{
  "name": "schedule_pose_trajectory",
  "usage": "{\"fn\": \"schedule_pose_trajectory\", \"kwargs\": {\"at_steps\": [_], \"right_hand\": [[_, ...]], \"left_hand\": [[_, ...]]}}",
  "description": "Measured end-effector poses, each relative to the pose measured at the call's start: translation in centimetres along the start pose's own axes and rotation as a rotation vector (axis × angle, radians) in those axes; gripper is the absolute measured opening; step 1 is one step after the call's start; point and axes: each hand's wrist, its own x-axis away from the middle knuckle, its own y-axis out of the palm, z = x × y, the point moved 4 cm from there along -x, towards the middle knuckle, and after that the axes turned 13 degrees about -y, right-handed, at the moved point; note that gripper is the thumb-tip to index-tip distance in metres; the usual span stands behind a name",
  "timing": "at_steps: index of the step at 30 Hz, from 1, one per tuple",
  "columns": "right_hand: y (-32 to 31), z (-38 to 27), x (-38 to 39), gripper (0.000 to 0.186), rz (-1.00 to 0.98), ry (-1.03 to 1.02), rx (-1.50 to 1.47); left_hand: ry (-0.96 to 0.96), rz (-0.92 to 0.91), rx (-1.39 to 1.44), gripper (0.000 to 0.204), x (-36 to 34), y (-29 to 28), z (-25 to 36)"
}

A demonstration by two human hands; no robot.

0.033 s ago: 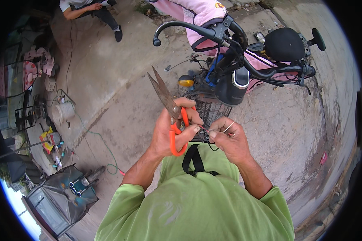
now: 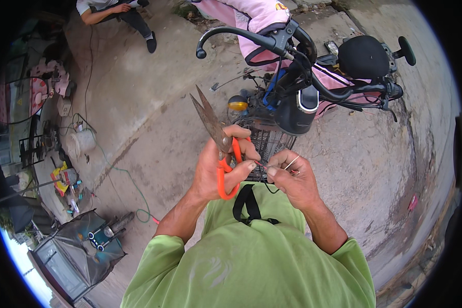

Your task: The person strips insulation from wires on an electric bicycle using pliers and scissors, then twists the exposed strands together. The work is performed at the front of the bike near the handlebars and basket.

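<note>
My left hand (image 2: pixel 218 167) is closed round orange-handled scissors (image 2: pixel 210 120), whose rusty blades point up and away, slightly apart. Between that hand's thumb and fingertips runs a thin red wire (image 2: pixel 259 164), stretching across to my right hand (image 2: pixel 295 179). There the thumb and forefinger pinch the wire's other part. A thin white strand (image 2: pixel 292 162) sticks up out of the right fingers; its lower end is hidden. Below the hands a dark wire (image 2: pixel 273 190) curves by my green shirt.
Ahead stands an electric bike with black handlebars (image 2: pixel 339 95), a pink cover (image 2: pixel 262 15) and a wire basket (image 2: pixel 272 146). A seated person (image 2: pixel 120 13) is at the far left. A green cable (image 2: pixel 126 172) crosses the concrete. A covered three-wheeler (image 2: pixel 77 251) stands at the left.
</note>
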Motion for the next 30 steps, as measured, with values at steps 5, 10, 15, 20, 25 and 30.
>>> {"fn": "schedule_pose_trajectory", "kwargs": {"at_steps": [5,10,15,20,25,30], "right_hand": [[0.2,-0.1,0.0,0.007,-0.012,0.011,0.013],[0.5,0.0,-0.1,0.009,-0.008,-0.017,0.076],[-0.4,0.5,0.2,0.007,0.033,0.036,-0.010],[-0.5,0.5,0.5,0.009,0.150,-0.096,-0.110],[0.2,0.7,0.7,0.008,0.003,-0.202,-0.183],[0.7,1.1,0.6,0.011,-0.057,-0.161,-0.303]], "left_hand": [[0.004,-0.005,-0.032,0.053,0.3,0.1,0.0],[0.000,-0.016,-0.020,0.055,0.3,0.6,-0.4],[0.006,-0.004,-0.027,0.054,0.2,1.0,-1.0],[-0.052,0.031,0.137,0.056,0.3,1.6,-2.2],[-0.106,0.071,0.222,0.053,0.1,1.2,-2.3],[-0.181,0.106,0.271,0.053,-0.2,0.7,-2.8]]}}
